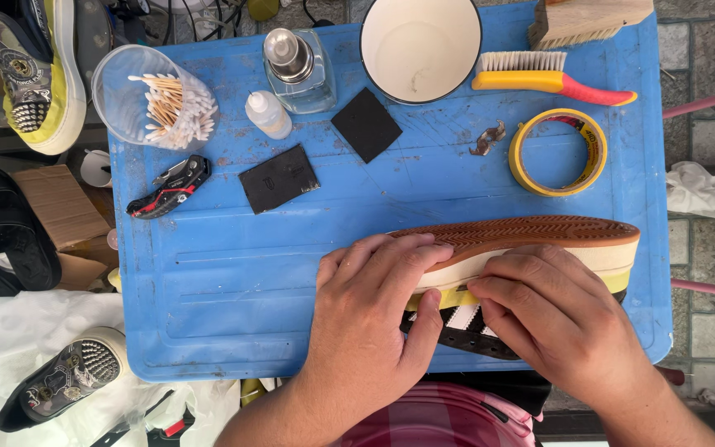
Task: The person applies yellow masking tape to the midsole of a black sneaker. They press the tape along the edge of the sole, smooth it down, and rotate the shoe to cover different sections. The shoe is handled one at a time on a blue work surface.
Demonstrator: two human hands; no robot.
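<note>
1. Left hand (374,310): palm down, fingers spread and curled over the heel end of a sneaker (531,248), thumb tucked under against its dark upper; it grips the shoe.
2. Right hand (552,310): palm down, fingers bent and close together, fingertips pressing a strip of yellow tape (448,298) along the sidewall; not closed around anything.
3. Sneaker: on its side at the near edge of a blue plastic table (233,273), brown ribbed sole facing away, cream midsole, black upper with white stripes toward the person.
4. Far side of table: yellow tape roll (558,151), yellow-and-red brush (548,80), white bowl (420,45), two black square pads (366,124), small white dropper bottle (267,114), clear pump bottle (298,70), cup of cotton swabs (155,99), folding utility knife (169,188).
</note>
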